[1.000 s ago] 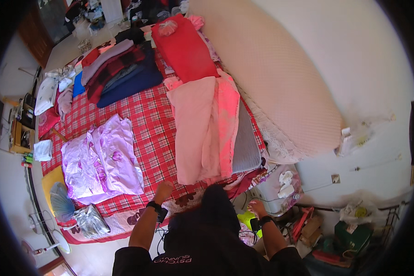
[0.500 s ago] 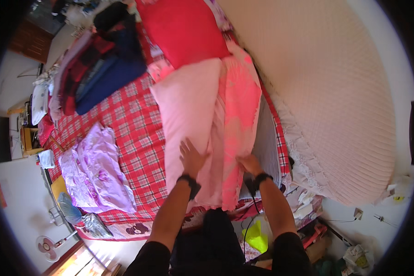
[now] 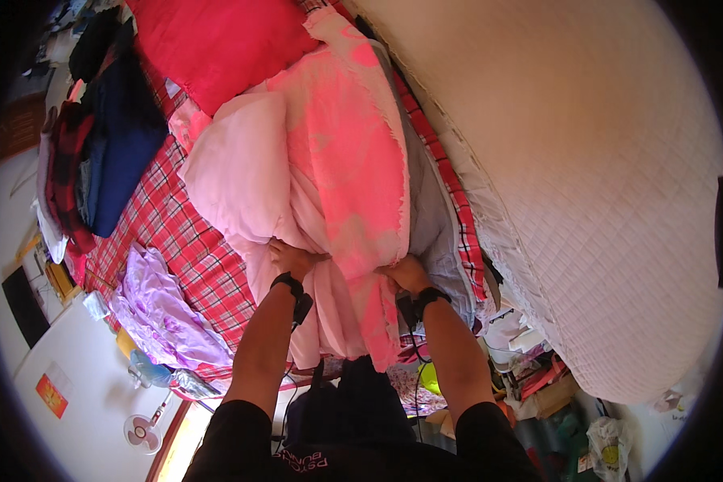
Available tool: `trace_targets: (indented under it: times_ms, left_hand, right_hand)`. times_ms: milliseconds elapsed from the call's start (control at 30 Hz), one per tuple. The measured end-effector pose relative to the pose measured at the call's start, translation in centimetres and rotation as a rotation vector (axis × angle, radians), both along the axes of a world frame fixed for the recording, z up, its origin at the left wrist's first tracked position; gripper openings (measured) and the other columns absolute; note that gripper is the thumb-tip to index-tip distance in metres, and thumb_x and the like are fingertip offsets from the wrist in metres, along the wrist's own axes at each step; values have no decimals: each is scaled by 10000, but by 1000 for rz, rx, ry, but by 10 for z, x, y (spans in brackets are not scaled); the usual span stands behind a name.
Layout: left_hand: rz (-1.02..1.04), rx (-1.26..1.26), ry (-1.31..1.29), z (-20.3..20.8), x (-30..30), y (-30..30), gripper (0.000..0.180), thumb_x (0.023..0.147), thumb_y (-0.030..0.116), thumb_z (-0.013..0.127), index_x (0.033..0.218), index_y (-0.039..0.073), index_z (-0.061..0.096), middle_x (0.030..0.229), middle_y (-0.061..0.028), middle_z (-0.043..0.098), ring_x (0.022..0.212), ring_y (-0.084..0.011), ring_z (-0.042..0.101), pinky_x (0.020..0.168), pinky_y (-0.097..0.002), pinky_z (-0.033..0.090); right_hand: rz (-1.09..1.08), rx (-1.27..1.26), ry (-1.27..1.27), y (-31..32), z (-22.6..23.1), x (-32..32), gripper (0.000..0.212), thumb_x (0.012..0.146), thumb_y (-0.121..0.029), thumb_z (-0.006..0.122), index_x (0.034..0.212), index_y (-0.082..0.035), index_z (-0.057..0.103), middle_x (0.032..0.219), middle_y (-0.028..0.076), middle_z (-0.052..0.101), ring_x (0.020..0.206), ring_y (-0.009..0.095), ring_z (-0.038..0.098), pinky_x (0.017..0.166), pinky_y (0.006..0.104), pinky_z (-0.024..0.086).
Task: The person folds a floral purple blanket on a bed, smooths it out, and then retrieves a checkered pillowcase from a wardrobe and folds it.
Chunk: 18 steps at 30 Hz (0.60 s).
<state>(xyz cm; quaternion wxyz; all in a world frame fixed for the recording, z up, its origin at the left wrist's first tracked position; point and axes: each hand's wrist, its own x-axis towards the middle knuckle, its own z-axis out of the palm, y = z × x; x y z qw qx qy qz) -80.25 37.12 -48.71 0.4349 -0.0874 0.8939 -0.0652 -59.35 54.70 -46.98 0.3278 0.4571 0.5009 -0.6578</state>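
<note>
A pink blanket (image 3: 353, 177), pale on its left part and brighter coral with a fringed edge on its right, lies in a folded, bunched layer on the bed. My left hand (image 3: 293, 260) is closed on the pale part, its fingers curled into a crease below a puffed bulge. Farther right, my right hand (image 3: 408, 275) grips the coral part near its fringed edge, with the fingertips partly tucked under the cloth. Below both hands the near end of the blanket hangs in loose pleats toward my body.
Red plaid bedding (image 3: 181, 209) covers the bed. A red cushion (image 3: 225, 48) touches the blanket's far end. Folded dark clothes (image 3: 124, 136) and a lilac floral cloth (image 3: 165, 309) lie left. A large cream quilted mattress (image 3: 586, 201) leans along the right side.
My left hand has gone from lying spread on the blanket to gripping it. The blanket's middle has been pushed up into a bulge and creases. The view has shifted rightward.
</note>
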Motion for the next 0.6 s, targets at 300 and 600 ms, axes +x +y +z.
trace_targets:
  times_ms: [300,600]
  left_hand:
    - [-52,-33,-97,19,-9,7,1535,439,650,817,1374,-132,-116,1483,-273,-14,1399,-361,56,1087,-484,240]
    - [-215,113,62,19,-3,-17,1385,505,612,817,1376,-163,69,1434,-279,122,1347,-414,131,995,-564,310]
  right_hand:
    - [-119,-79,50,-6,-9,-5,335,796,-263,719,619,-16,581,468,69,541,394,161,538,388,291,425]
    - [-73,34,-2,-3,7,-17,342,766,-261,739,599,-16,569,481,81,556,391,173,557,368,281,442]
